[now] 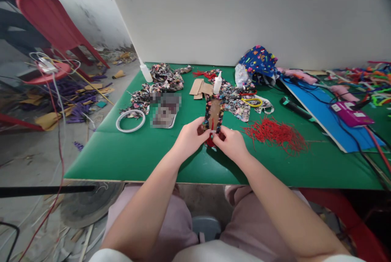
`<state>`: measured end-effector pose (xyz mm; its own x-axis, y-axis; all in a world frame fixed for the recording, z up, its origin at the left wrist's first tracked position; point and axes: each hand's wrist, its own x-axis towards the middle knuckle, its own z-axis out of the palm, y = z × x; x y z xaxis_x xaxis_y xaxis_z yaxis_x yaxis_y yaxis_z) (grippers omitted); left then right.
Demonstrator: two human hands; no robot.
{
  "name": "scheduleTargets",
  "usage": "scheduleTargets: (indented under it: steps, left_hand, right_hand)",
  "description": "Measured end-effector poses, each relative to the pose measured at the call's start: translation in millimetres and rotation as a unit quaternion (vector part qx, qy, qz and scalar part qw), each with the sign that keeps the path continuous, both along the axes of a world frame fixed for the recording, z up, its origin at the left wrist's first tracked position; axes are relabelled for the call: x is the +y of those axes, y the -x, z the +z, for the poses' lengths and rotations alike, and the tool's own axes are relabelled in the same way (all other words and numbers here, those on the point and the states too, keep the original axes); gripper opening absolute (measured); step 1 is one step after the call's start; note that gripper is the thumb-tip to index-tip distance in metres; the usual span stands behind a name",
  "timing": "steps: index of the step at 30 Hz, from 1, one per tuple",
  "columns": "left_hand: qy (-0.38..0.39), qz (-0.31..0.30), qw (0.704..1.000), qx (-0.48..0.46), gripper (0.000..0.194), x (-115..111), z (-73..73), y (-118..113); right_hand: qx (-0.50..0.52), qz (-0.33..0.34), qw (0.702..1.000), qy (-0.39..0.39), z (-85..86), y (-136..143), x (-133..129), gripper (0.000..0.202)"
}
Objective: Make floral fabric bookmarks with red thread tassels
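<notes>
Between both hands, a small cardboard piece edged with dark floral fabric (215,113) is held upright over the green table. My left hand (195,135) grips its lower left side, fingers closed with the thumb at the bottom edge. On the lower right side my right hand (229,141) pinches the same piece. A red cord runs up the middle of the cardboard, and a whitish strip crosses its bottom between the thumbs. Red strands hang just below. Loose red cords (276,135) lie in a pile to the right.
The green table (137,160) also bears a tape roll (130,121), a phone (165,111), glue bottles (218,83), floral fabric (166,78), yellow-handled scissors (252,102), cardboard strips (200,87) and a blue board (317,111) with cables. A red chair (49,17) stands at left.
</notes>
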<state>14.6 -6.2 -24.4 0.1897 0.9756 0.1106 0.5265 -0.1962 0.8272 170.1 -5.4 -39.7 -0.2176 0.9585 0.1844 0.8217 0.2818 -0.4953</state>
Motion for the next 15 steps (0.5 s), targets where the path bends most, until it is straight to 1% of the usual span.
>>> scheduleTargets:
  steps: [7,11,15]
  left_hand:
    - [0.010,-0.026,1.000,0.006,0.014,-0.4,0.1,0.3]
    - [0.012,-0.026,1.000,-0.005,0.015,0.6,-2.5,0.5]
    - [0.011,-0.013,1.000,-0.012,0.013,1.7,-3.8,0.7]
  right_hand:
    - [0.009,-0.004,1.000,-0.005,-0.4,-1.4,1.3,0.032]
    - [0.017,-0.008,1.000,-0.007,-0.2,-1.5,1.4,0.032]
    - [0.020,-0.003,1.000,-0.007,0.3,-1.1,0.8,0.030]
